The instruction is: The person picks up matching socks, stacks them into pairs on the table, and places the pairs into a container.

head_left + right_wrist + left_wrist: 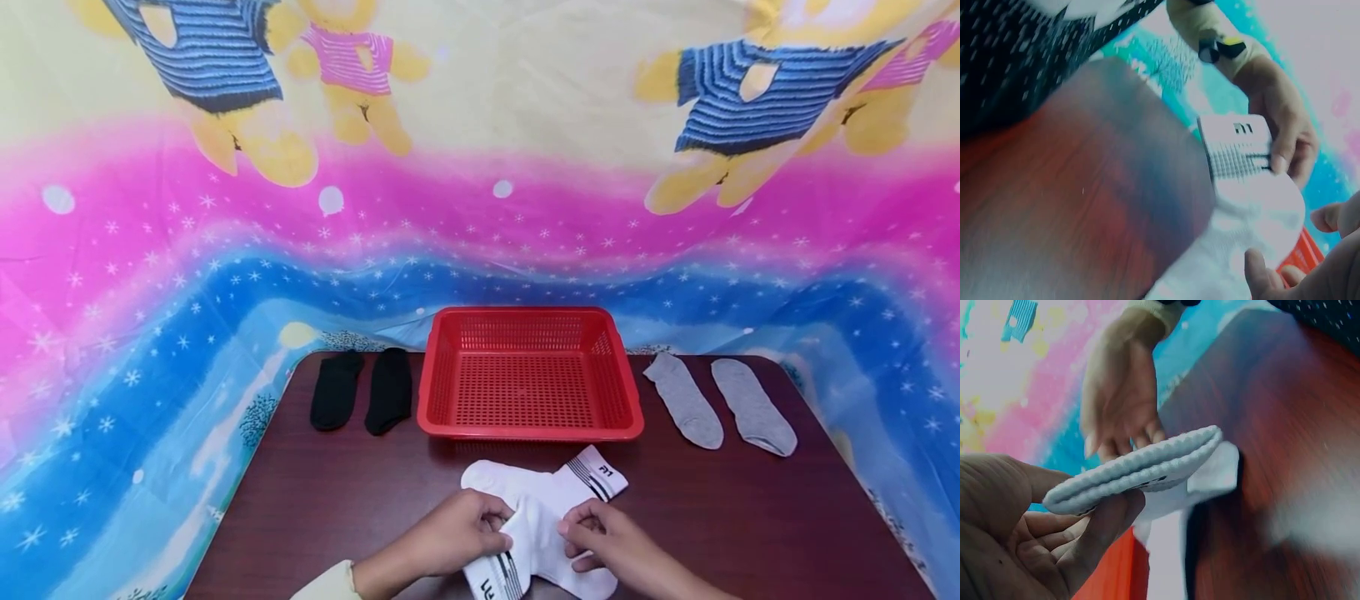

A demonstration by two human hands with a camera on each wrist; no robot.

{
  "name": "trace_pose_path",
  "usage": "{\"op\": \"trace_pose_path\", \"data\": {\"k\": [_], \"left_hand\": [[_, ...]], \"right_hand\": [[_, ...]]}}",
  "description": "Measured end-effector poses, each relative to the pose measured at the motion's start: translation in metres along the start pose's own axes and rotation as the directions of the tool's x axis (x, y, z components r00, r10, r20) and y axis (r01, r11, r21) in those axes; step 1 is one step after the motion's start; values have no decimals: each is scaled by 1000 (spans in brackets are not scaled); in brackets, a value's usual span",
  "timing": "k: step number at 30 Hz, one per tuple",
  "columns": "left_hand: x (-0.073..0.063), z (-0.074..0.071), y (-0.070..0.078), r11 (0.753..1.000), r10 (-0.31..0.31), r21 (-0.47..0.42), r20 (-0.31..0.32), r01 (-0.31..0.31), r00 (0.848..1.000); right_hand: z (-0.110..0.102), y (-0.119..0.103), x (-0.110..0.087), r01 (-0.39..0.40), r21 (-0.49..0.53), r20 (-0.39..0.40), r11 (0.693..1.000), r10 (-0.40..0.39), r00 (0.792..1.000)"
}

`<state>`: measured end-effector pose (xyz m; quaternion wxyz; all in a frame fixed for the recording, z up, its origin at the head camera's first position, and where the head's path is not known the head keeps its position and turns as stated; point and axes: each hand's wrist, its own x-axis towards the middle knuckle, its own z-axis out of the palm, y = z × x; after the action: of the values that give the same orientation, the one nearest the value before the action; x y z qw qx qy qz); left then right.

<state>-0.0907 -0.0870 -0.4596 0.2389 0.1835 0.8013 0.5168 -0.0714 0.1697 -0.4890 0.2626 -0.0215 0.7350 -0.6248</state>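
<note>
The near white sock point(536, 533) should handle as light, soft and limp, its knit more likely to cling than slip, and it looks in no danger of breaking. The ribbed cuff point(1147, 456) is probably the surest place to take hold, pinched flat through both layers; the foot would likely sag if lifted from there. The person's left hand point(450, 537) pinches that sock by its striped part, thumb on one face and fingers on the other, with the cuff's opening flattened to a slit. The right hand point(611, 537) is at the sock's other side, its fingers loosely bent and parted, seemingly holding nothing; whether a fingertip brushes the fabric cannot be told. The sock is on the near part of the desk point(337, 500), between the two hands, overlapping the second white sock point(555, 492), whose cuff points away to the right. The red basket point(525, 433) stands just beyond the pair.
</note>
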Motion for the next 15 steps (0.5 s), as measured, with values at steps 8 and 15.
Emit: {"op": "trace_pose_path", "data": {"k": [8,15], "left_hand": [[11,22,19,996,64,62,7,-64,998],[18,38,22,989,102,102,11,-102,995]], "right_hand": [[6,-11,0,-154,145,-19,977,158,987],[-2,-11,-6,-196,249,17,948,198,980]]}}
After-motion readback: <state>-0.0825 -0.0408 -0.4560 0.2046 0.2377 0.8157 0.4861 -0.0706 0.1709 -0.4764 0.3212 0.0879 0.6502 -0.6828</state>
